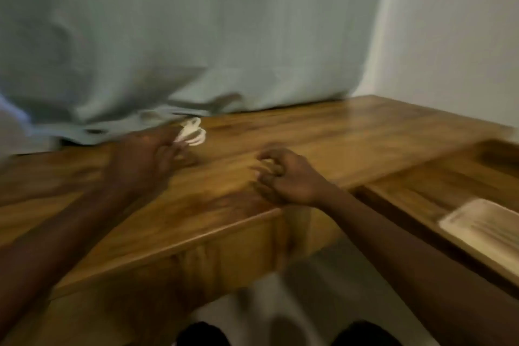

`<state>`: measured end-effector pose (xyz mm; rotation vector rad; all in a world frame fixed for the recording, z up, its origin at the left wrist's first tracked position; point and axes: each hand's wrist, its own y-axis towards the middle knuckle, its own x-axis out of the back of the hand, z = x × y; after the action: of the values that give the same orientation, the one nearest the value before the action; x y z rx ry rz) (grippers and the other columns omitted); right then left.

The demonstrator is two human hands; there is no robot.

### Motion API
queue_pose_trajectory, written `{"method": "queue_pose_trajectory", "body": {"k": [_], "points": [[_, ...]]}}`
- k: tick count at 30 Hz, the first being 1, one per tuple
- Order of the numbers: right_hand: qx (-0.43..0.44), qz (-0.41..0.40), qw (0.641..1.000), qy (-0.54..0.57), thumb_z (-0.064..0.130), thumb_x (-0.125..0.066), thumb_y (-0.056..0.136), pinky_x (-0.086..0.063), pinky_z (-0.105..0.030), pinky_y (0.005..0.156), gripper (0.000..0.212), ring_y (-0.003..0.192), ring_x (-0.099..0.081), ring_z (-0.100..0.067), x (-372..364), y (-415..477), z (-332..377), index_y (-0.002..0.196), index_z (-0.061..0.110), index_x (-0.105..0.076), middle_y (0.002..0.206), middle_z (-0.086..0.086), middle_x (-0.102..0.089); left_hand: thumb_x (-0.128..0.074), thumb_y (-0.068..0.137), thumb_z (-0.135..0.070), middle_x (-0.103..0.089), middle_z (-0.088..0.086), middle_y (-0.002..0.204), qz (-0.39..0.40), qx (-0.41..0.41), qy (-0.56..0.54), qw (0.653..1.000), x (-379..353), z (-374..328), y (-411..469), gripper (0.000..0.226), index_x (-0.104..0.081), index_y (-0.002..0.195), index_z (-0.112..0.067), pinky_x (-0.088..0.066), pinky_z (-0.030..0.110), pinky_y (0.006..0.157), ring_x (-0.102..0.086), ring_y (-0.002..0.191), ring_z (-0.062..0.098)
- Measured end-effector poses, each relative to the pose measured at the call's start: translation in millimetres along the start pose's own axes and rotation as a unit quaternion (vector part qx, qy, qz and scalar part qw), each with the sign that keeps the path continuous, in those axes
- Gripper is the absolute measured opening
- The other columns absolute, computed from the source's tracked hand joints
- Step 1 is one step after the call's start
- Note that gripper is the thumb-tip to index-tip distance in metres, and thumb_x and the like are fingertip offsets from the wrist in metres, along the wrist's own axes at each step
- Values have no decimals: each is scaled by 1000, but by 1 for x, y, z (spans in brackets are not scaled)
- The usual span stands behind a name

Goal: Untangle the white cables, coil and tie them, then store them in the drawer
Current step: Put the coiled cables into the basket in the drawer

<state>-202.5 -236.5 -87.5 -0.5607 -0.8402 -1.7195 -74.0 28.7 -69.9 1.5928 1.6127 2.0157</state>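
Observation:
The frame is blurred by motion. A small coil of white cable [192, 132] lies on the wooden table [323, 137] near its far left, by the curtain's hem. My left hand [146, 160] reaches to it and its fingertips hold the coil's near loops. My right hand [286, 177] rests near the table's front edge with its fingers curled; something pale shows between them, too blurred to name. The drawer [438, 191] stands pulled out at the right.
A pale green curtain [196, 31] hangs behind the table, its hem on the tabletop. A flat pale object [483, 225] lies in the drawer. A white wall [455, 36] stands at the right. My knees show below the table's front.

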Motion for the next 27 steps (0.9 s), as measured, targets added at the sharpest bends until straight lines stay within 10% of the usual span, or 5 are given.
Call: {"method": "queue_pose_trajectory", "body": {"k": [7, 16, 23, 27], "points": [[-121, -36, 982, -139, 38, -64, 99, -39, -26, 100, 45, 134, -51, -20, 128, -140, -40, 140, 19, -59, 147, -4, -55, -62, 94, -47, -71, -24, 116, 31, -136, -312, 940, -43, -206, -10, 33, -76, 118, -29, -52, 14, 82, -67, 95, -7], [-353, -299, 851, -249, 48, -66, 93, -49, -55, 103, 52, 133, -51, -31, 221, -363, -141, 137, 22, -59, 146, -10, -54, -69, 86, -48, -78, -7, 111, 245, -294, -373, 845, -93, -454, -19, 38, -77, 118, -28, -55, 34, 77, -70, 93, 13], [-399, -437, 805, 32, 49, -49, 104, -43, -50, 111, 69, 148, -38, -31, 181, -436, -184, 161, 23, -22, 166, -8, -29, -81, 87, -34, -75, -3, 118, 482, -356, -211, 772, -132, -564, -40, 33, -78, 118, -22, -49, 31, 86, -64, 101, 15], [-338, -447, 814, 155, 55, -28, 108, -58, -30, 89, 51, 119, -63, -9, 159, -435, -196, 148, 28, -42, 146, -2, -55, -68, 97, -42, -74, -4, 91, 514, -369, -204, 747, -128, -576, -50, 22, -79, 98, -23, -41, 28, 69, -59, 79, 9]]}}
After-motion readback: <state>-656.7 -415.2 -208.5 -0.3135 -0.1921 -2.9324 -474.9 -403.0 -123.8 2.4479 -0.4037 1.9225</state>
